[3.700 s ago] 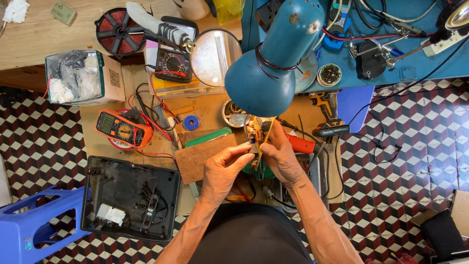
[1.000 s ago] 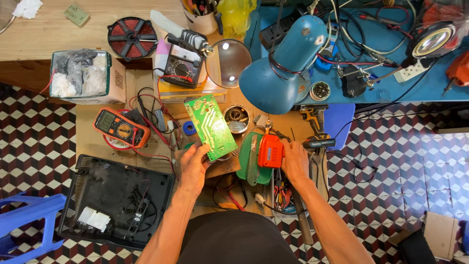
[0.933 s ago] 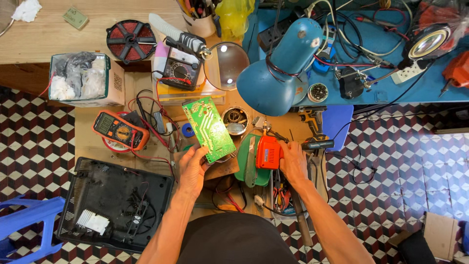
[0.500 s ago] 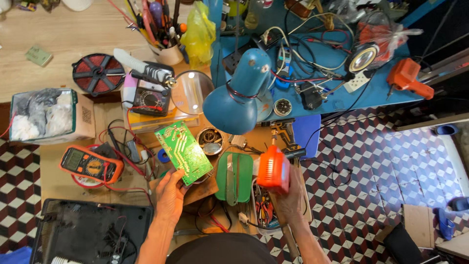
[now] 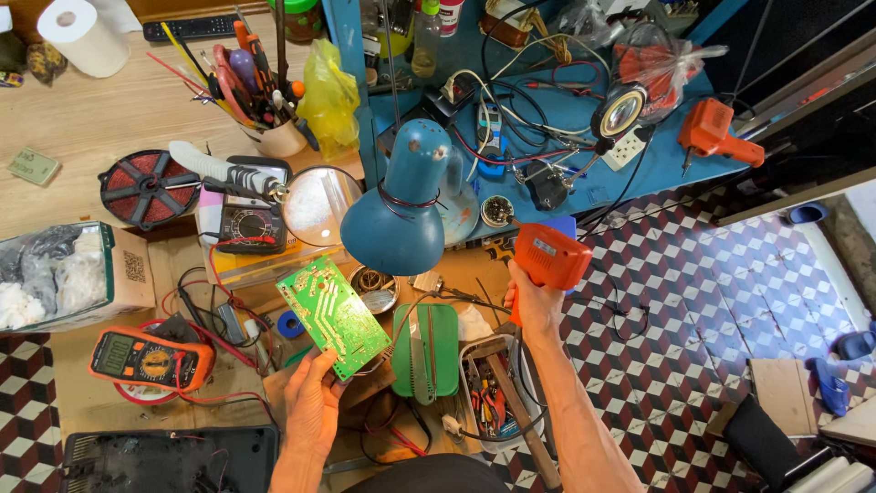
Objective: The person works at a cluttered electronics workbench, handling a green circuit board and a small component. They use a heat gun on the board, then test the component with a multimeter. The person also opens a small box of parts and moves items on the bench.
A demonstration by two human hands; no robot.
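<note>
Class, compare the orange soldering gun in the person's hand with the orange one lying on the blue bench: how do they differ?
The held soldering gun is gripped in the right hand; the bench soldering gun lies untouched on the blue bench. The held one sits nearer the blue lamp; the other lies near the bench's far edge. Both are orange and pistol-shaped.

There is just one camera, and it sits on my head. It looks almost straight down, from high above my counter (image 5: 82, 137). My arms come in from the bottom edge, at 6 o'clock. My left hand (image 5: 312, 402) shows near 7 o'clock, and my right hand (image 5: 534, 306) sits just right of the middle. The blue lamp (image 5: 401, 215) is the nearest thing to the camera, close to the middle. The checkered floor (image 5: 693, 319) fills the side from 3 to 5 o'clock and looks farther away.
</note>
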